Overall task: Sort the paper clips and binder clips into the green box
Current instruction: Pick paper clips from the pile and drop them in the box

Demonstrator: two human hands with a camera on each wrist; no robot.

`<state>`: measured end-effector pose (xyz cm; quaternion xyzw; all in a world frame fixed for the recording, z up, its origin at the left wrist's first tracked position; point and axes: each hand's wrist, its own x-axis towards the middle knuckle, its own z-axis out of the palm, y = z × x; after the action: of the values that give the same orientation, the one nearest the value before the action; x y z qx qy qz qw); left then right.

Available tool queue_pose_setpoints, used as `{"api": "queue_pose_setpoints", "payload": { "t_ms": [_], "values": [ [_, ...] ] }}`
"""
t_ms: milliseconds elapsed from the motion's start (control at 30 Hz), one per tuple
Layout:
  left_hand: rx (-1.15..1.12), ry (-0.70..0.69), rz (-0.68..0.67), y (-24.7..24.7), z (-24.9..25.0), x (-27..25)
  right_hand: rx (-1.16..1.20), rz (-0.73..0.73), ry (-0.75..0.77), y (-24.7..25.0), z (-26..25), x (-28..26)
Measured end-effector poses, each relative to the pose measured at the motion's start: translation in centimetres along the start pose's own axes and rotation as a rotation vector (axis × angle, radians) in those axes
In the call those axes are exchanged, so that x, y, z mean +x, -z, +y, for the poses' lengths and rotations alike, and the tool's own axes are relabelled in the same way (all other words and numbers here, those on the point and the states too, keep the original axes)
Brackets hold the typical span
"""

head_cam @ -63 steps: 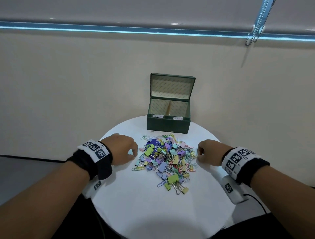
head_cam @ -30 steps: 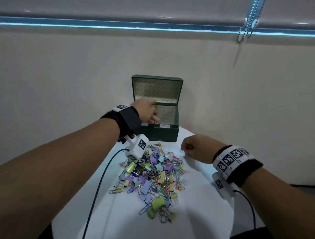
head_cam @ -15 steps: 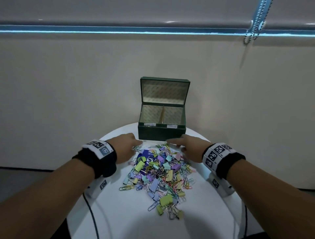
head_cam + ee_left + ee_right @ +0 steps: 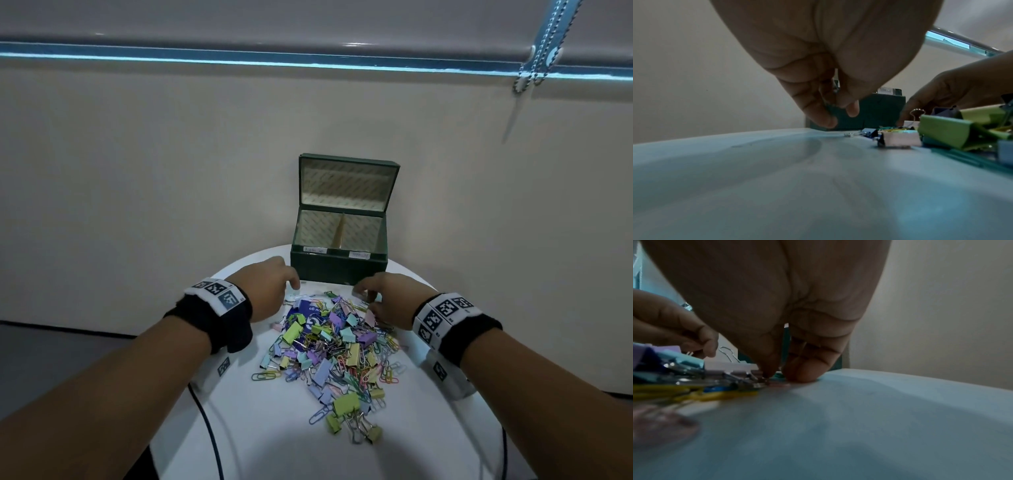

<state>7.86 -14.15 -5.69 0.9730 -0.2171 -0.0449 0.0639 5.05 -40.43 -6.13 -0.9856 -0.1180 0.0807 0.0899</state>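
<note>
- Nearest the person, the white round table (image 4: 274,438) lay bare except for a cable trailing over its near left part.
- Just beyond, the pile of clips (image 4: 334,353) was heaped at the table's middle: pastel binder clips and coloured paper clips mixed together, partly covering a blue printed card (image 4: 305,315). The heap looked about as large as it had two seconds earlier, so by my judgement most of the sorting was still ahead.
- The left hand (image 4: 270,291) sat at the far left edge of the pile, fingers curled downward with the tips together just above the table. A second earlier it had been up at the box; it had since come back down to the pile, which suggests one drop was finished and a fresh pick was starting. The left wrist view showed a glint between the fingertips, but whether they held a clip I could not tell.
- The right hand (image 4: 387,294) had moved forward from the pile's right side to its far edge, fingertips pressed down among the clips. The right wrist view showed thumb and finger closing at a metal wire loop, though a firm hold was not clear.
- Farthest, the green box (image 4: 339,267) stood open against the wall, lid upright, its two labelled compartments split by a divider; their floors were hidden.
</note>
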Motion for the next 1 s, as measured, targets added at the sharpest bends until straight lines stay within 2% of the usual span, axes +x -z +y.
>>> {"api": "queue_pose_setpoints", "payload": {
  "t_ms": [167,400,533,667,800,867,1000],
  "values": [
    [-0.062,0.016,0.007,-0.3,0.2,0.2,-0.016,0.004,-0.023,-0.1,0.2,-0.1],
    [0.009,-0.006,-0.067,0.7,2.3,1.0,0.013,0.043,-0.033,-0.5,0.7,-0.1],
    [0.034,-0.047,-0.042,0.8,3.6,1.6,-0.025,-0.004,0.012,-0.5,0.9,-0.3],
    [0.027,-0.083,-0.010,0.5,3.5,1.8,0.037,0.061,0.004,0.0,0.5,-0.8],
    [0.061,-0.094,0.025,0.0,3.4,1.5,0.061,0.019,0.017,0.1,0.4,-0.7],
    [0.025,-0.050,0.058,0.1,3.5,1.5,0.056,0.019,0.016,0.1,0.4,-0.6],
    [0.025,0.141,0.072,0.9,3.0,1.4,0.055,0.041,-0.023,-0.2,0.6,-0.5]
  ]
}}
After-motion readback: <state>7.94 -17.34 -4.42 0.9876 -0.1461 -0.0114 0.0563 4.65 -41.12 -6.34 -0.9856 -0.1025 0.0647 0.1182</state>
